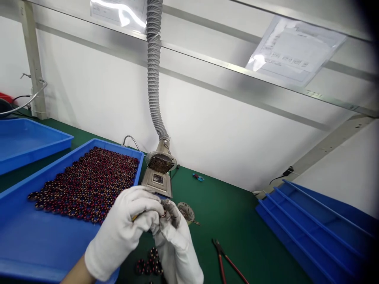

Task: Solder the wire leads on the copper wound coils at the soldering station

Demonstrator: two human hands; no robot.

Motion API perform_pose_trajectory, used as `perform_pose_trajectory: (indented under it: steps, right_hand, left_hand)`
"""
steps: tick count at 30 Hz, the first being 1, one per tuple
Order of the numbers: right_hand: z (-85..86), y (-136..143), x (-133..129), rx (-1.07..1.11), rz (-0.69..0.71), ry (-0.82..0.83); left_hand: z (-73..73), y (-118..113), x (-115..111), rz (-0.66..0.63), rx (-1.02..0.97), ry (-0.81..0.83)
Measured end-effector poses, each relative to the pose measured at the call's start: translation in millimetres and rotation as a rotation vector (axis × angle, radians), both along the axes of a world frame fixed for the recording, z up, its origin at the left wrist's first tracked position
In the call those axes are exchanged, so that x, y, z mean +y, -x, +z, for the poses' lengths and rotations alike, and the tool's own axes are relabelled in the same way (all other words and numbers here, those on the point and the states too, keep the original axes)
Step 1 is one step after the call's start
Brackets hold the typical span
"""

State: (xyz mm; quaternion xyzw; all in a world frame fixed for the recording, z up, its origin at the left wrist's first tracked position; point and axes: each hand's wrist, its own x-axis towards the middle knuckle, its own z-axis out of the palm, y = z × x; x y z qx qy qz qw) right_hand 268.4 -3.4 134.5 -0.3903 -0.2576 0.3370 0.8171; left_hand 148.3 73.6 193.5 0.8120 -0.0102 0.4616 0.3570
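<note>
Both hands wear white gloves and meet low in the middle of the head view. My left hand [122,227] has its fingers curled together around something mostly hidden, with a bit of yellow showing. My right hand [177,240], its fingertips smudged grey, pinches a small dark coil [163,213] with copper-coloured wire. Several similar dark red and black coils [149,264] lie on the green table just below the hands. A blue tray [44,240] on the left holds many more such coils [94,183] in tight rows.
Behind the hands stands a metal solder pot [156,181] under a grey exhaust hose [154,71]. A round dish [186,212], red-handled pliers [220,252] and small blue cutters [197,177] lie rightward. Stacked blue trays [314,225] stand far right; another blue tray [29,140] is far left.
</note>
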Motion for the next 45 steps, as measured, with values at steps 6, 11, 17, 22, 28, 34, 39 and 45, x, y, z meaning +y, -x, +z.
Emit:
perform_pose_trajectory:
  steps: [6,11,17,22,28,34,39,45]
  right_hand:
    - [23.2,20,-23,0.109,0.114,0.005]
    - [35.6,35,-27,0.190,0.158,-0.029]
    - [33.1,34,-24,0.176,0.179,-0.030]
    - [26.5,31,-25,0.122,0.141,-0.021]
    - [21.7,30,-26,0.056,0.077,-0.024]
    - [25.1,26,-31,0.200,0.173,-0.030]
    - [26.6,28,-31,0.351,0.226,-0.053]
    - [25.0,30,-32,0.246,0.204,-0.028]
  left_hand:
    - [5.1,6,1,-0.015,-0.010,0.388]
    - [2.0,-2,-6,-0.184,0.079,0.418]
    - [-5.8,-8,-10,-0.206,-0.197,0.667]
    - [4.0,2,-7,-0.072,-0.067,0.568]
    - [6.5,-3,-8,-0.148,-0.098,0.459]
    - [0.0,7,1,-0.077,-0.094,0.655]
    - [1.3,6,-7,-0.096,0.170,0.207]
    - [2.5,2,-3,-0.166,0.057,0.214]
